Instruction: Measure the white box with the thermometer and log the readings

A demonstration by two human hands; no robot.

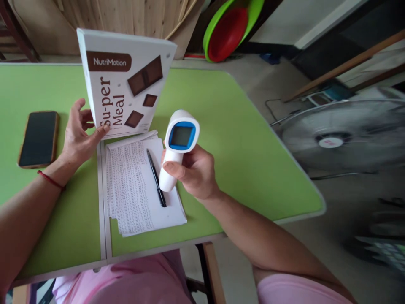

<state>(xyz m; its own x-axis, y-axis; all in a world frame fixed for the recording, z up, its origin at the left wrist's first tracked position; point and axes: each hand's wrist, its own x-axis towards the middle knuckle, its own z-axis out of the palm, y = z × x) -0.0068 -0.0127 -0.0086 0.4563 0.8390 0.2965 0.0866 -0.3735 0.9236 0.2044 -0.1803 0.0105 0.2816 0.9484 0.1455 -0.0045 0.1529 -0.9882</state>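
My right hand is wrapped round the handle of a white infrared thermometer, held above the table with its blue-framed screen facing me. The screen looks dark grey, with no reading I can make out. My left hand grips the lower left edge of a white NutriMotion box, thumb on the front and fingers behind it. The box stands upright, slightly tilted. Below it lie handwritten sheets of paper, with a black pen resting on them.
A smartphone lies on the green table, left of my left hand. A seam runs across the tabletop. Beyond the right edge stands a large fan. Green and red basins lean behind the table.
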